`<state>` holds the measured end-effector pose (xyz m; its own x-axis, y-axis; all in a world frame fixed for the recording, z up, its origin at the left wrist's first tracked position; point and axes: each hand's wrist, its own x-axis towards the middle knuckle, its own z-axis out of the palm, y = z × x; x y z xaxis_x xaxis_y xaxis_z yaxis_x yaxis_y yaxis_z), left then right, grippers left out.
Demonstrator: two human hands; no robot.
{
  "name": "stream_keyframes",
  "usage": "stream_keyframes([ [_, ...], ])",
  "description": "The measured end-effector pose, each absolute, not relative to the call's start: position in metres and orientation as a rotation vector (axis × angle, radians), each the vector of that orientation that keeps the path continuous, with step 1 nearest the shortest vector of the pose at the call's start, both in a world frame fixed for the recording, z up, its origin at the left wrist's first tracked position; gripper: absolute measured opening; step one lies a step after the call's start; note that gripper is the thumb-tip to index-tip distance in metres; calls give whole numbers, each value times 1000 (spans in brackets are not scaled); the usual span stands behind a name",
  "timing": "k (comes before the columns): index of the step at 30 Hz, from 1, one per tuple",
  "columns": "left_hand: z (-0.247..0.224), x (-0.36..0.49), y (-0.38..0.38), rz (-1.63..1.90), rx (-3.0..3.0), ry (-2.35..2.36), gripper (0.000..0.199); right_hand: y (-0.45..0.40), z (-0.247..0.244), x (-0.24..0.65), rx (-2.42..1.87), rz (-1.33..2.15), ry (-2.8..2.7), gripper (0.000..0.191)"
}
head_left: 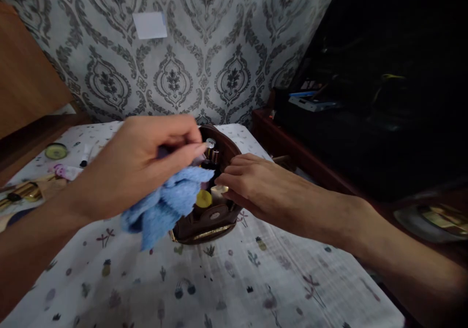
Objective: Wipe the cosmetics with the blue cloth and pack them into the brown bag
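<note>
A brown cosmetic bag [234,145] stands unzipped on the bed-like surface, with a gold zipper along its front. Inside it are a bottle with a silver cap [210,145], a yellow round lid [204,199] and a pale gold-edged item [219,194]. My left hand [157,157] is closed over the bag's left side, with a blue cloth [170,199] hanging from it. Thumb and index finger meet above the opening; anything small between them is unclear. My right hand [248,179] curls over the bag's right rim, its fingertips inside.
A patterned white sheet [204,279] covers the surface. At left lie a green round container [56,151], a pink-and-white tube [68,171] and gold-coloured items [27,192]. Dark wooden furniture [292,147] borders the right side. Patterned wallpaper [173,77] rises behind.
</note>
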<state>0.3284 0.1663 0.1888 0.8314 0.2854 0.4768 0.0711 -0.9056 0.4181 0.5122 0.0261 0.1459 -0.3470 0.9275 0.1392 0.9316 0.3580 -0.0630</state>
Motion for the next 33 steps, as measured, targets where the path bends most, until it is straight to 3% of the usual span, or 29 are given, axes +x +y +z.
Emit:
stream_keyframes([
  [3, 181, 291, 169, 868, 2581, 416, 27, 27, 148, 511, -1690, -52, -2452, 18],
  [9, 129, 241, 172, 569, 2362, 678, 29, 28, 151, 508, -1705, 5, -2405, 22],
  [14, 77, 235, 177, 159, 2247, 511, 31, 26, 144, 512, -1658, -36, -2333, 20],
  [20, 26, 240, 178, 139, 2129, 437, 34, 36, 147, 518, -1699, -242, -2215, 25],
  [28, 15, 238, 181, 176, 2098, 378, 33, 43, 160, 492, -1703, -394, -2069, 26],
  [33, 23, 236, 180, 199, 2130, 379, 32, 25, 119, 449, -1458, -90, -2146, 24],
])
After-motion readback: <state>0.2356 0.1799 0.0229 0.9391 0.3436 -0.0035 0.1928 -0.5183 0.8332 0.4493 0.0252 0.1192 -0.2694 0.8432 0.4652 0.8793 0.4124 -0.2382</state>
